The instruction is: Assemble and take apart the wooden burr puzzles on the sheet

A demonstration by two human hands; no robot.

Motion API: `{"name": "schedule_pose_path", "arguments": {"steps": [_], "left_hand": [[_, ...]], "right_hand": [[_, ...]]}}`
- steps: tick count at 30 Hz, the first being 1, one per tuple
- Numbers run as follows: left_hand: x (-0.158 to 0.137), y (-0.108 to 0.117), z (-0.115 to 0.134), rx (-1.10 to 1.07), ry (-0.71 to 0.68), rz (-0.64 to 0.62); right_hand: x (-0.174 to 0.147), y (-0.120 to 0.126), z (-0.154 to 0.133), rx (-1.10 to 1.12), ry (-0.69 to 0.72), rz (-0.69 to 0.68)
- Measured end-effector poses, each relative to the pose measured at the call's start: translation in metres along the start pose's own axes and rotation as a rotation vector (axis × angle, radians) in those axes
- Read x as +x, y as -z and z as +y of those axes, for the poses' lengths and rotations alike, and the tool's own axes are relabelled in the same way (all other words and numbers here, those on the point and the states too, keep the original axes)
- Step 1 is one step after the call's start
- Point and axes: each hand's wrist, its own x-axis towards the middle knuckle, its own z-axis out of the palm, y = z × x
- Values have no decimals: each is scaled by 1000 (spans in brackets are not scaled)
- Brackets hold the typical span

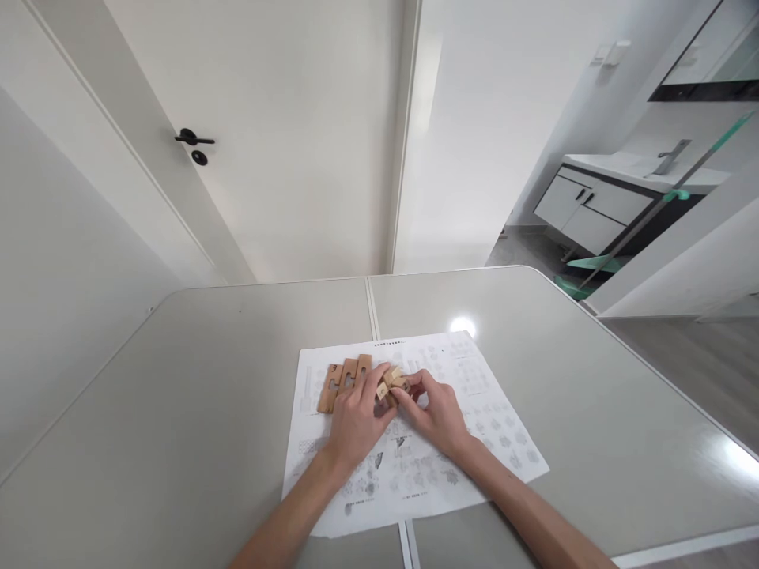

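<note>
Small wooden puzzle blocks (pixel 392 376) are clustered between my two hands, above a printed paper sheet (pixel 498 466). My left hand (pixel 356 415) is closed round the cluster's left side, thumb and fingers on the blocks. From the right, my right hand (pixel 437 409) pinches the cluster with thumb and forefinger. Dark marks show on some block faces. Several flat notched wooden pieces (pixel 344 381) lie side by side on the sheet, left of the cluster and close to my left fingers. My fingers hide the cluster's underside, so I cannot tell how the blocks fit together.
The sheet lies on a grey table (pixel 178 427) with a seam down its middle. Beyond the far edge stands a white door (pixel 296 142) with a black handle (pixel 194 137). At the right are a sink cabinet (pixel 593 201) and a green-tipped pole (pixel 700 170).
</note>
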Motion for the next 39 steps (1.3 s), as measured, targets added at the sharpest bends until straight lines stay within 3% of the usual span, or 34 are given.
{"name": "schedule_pose_path", "arguments": {"steps": [7,14,21,34,39], "left_hand": [[0,-1,-3,-18,41,-18],[3,2,7,-172,127,-42],[7,5,11,-423,42,-94],[5,4,10,-325,-20,-129],[4,4,9,-386,55,-145]], "right_hand": [[-5,-2,5,-6,-2,-17],[4,10,-3,166,-70,16],[10,12,-3,255,-58,-177],[16,20,-7,518,-214,-328],[17,15,-7,722,-329,-314]]}}
